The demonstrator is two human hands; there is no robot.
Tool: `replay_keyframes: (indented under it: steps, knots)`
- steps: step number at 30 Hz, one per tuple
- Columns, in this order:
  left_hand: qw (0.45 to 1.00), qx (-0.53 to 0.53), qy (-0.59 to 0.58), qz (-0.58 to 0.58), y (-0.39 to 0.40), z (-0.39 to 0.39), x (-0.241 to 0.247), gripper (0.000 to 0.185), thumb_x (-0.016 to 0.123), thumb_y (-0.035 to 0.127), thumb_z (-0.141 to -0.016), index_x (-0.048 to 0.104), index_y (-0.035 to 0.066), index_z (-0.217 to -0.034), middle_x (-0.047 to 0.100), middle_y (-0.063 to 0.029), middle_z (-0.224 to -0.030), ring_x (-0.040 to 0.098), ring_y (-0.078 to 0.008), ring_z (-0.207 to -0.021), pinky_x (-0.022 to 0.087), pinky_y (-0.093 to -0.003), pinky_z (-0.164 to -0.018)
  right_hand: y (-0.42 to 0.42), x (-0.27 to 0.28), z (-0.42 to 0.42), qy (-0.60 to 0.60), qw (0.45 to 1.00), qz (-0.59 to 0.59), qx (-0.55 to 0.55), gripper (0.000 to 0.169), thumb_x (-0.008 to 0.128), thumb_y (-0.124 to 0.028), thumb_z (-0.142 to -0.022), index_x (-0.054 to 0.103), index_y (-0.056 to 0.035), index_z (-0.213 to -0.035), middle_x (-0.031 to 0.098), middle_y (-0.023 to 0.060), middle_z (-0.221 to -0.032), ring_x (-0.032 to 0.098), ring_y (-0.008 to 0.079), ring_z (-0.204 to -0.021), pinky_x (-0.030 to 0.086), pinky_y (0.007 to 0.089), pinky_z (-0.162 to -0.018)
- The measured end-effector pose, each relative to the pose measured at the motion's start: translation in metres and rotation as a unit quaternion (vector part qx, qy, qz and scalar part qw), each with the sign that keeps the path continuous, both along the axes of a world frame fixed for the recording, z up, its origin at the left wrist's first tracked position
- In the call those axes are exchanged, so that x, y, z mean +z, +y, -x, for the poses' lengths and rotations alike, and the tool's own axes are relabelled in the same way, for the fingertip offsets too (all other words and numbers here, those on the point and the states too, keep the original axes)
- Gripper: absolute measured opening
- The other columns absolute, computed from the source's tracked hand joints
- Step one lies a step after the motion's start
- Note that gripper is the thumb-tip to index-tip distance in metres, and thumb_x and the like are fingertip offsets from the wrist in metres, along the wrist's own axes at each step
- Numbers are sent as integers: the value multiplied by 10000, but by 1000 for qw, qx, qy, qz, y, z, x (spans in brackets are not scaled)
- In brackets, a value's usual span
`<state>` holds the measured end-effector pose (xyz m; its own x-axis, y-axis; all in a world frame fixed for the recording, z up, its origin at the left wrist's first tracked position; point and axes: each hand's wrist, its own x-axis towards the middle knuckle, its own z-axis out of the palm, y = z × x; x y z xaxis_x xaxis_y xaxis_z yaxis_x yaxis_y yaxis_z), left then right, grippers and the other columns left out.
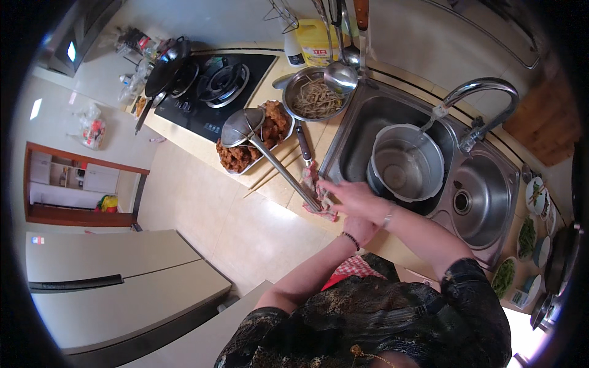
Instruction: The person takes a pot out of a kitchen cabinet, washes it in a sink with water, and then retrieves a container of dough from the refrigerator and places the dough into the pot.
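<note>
My right hand [352,197] reaches across to the left, its fingers on a crumpled red-and-grey cloth [312,177] at the counter edge. Beneath that wrist is my left hand [361,230], mostly covered, so its fingers are hidden. A long-handled strainer [244,128] rests over a dish of fried brown food [237,158], its handle end lying by the cloth. Near the cloth lies a dark-handled utensil [303,142]. In the larger sink basin [352,152], water runs from the faucet [481,85] into a metal pot [407,161] that holds some water.
A steel bowl of thin brownish strips [317,99] stands behind the strainer, beneath a hanging ladle [341,77]. Chopsticks [271,171] lie on the counter. A wok [168,69] sits on the gas hob [211,96]. Dishes of greens [505,278] line the right side, past the smaller basin [487,202].
</note>
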<state>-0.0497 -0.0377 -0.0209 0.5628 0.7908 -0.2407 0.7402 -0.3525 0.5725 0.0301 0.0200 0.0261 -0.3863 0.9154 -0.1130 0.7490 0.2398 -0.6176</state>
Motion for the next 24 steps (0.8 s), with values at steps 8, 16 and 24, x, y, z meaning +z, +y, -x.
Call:
replay_keyframes:
  steps: [8, 16, 24]
  knots:
    - [881, 356, -196, -242, 20, 102, 0, 233, 649, 95, -756, 526, 14, -937, 523, -130, -888, 517, -269, -787, 438, -360, -709, 36, -20, 36, -68, 997, 22, -25, 282, 605, -195, -781, 573, -8, -990, 630, 192, -918, 639, 347, -841, 512, 453, -714]
    - [858, 454, -239, -25, 89, 114, -46, 337, 647, 237, -803, 511, -8, -989, 607, -154, -790, 597, -279, -715, 477, -378, -673, 4, 21, 30, -99, 991, -80, 29, 171, 625, -170, -717, 594, -79, -858, 600, 132, -914, 617, 321, -802, 497, 450, -692]
    - [889, 382, -153, -199, 53, 105, -11, 526, 683, 229, -779, 448, -14, -1182, 506, -149, -942, 505, -269, -862, 440, -364, -755, -17, 39, -144, 70, 953, -67, -286, 174, 618, -96, -709, 623, -71, -882, 613, 109, -859, 605, 310, -817, 495, 381, -747]
